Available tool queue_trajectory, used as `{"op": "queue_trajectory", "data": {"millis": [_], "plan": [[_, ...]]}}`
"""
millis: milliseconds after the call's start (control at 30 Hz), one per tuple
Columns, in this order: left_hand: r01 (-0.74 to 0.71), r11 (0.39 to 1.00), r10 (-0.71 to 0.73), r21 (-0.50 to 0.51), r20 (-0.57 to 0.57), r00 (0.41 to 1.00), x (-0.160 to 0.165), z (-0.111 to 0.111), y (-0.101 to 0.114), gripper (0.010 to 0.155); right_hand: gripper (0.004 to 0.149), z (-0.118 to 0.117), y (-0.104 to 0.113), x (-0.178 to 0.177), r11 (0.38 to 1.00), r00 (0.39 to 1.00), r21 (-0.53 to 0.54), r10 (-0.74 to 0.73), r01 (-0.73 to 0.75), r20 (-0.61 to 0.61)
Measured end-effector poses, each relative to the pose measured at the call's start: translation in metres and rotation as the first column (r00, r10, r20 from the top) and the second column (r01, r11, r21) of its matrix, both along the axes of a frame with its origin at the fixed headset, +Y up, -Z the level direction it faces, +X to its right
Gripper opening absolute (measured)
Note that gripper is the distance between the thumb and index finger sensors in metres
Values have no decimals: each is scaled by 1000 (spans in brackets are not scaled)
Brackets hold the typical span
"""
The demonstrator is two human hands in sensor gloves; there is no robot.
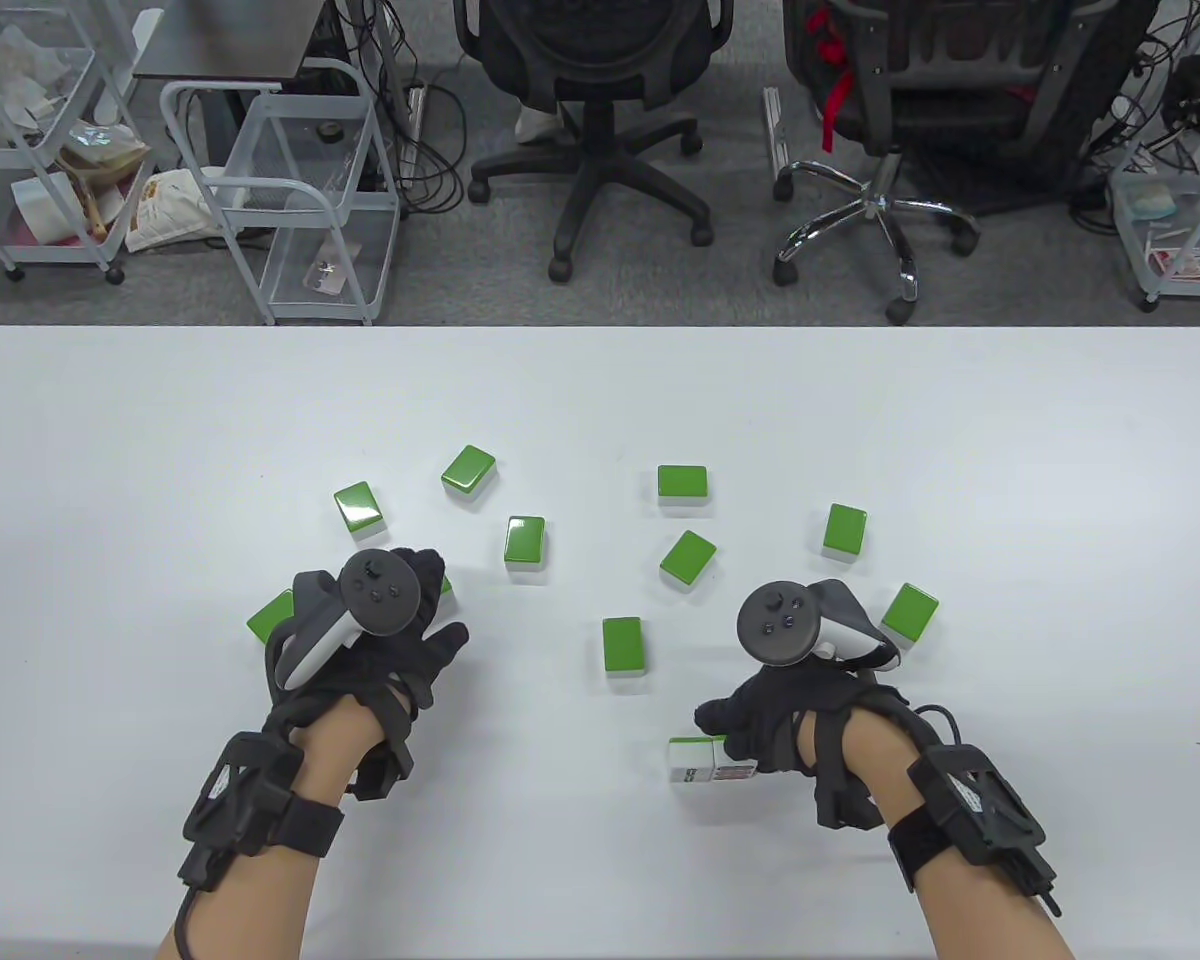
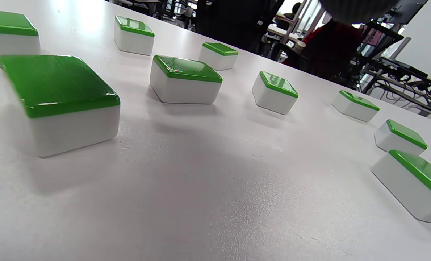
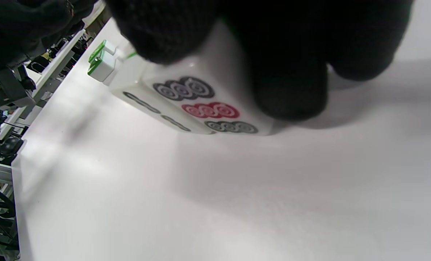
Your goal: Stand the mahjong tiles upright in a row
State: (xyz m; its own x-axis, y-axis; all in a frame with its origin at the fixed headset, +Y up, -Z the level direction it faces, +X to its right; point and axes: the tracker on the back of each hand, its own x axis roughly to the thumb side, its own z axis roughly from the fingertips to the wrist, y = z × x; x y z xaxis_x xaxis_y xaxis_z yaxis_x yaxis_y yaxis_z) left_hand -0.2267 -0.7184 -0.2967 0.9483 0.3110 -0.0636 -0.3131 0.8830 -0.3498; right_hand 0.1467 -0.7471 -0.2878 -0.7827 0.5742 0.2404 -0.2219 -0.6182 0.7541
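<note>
Several green-backed mahjong tiles lie face down on the white table [image 1: 160, 450], among them one [image 1: 623, 645] between the hands and one [image 1: 688, 557] behind it. Two tiles stand upright side by side near the front edge: the left one [image 1: 690, 760] and the right one [image 1: 736, 771]. My right hand [image 1: 735, 745] grips the right standing tile from above. In the right wrist view its fingertips [image 3: 291, 90] press on that tile [image 3: 204, 105], whose face shows black and red circles. My left hand [image 1: 400, 640] is spread palm down above the table, partly covering a flat tile [image 1: 270, 615].
The left wrist view shows flat tiles spread over the table, the closest one [image 2: 56, 83] at the left. Office chairs [image 1: 600, 120] and wire carts [image 1: 290, 190] stand beyond the table's far edge.
</note>
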Motion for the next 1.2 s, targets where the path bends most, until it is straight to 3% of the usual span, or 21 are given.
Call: {"op": "queue_trajectory", "data": {"millis": [133,300,433,467,533,633,800,1000,1100,1200], "plan": [[-2,1000,2,-1,-1,1000,0,0,0,80,62,-2,8,10,999,999,-21,-36,37,18],[-6,1000,6,9,-3,1000,-1,0,1,80,61,-14,58,63,966,952,229,-177,119,251],[0,1000,0,9,0,1000,0,0,1,80,62,-17,70,100,897,896,430,-108,-98,430],[0,1000,0,9,1,1000,0,0,1,80,61,-17,69,107,872,876,453,-61,-186,478],[0,1000,0,7,2,1000,0,0,1,80,60,-20,61,113,825,883,477,55,-302,465],[-2,1000,2,3,-2,1000,-1,1,0,80,60,-21,48,117,818,904,472,126,-328,409],[4,1000,-4,-3,-6,1000,-2,0,-1,80,80,-30,29,128,829,784,358,148,-431,603],[1,1000,-1,-4,-1,1000,-1,0,-1,80,87,-49,12,131,703,686,281,393,-653,613],[2,1000,-2,-1,0,1000,-2,0,-1,80,84,-50,1,126,677,694,311,414,-667,589],[8,1000,-8,-10,-1,1000,-2,-1,-3,80,80,-50,2,121,575,680,390,466,-719,566]]}}
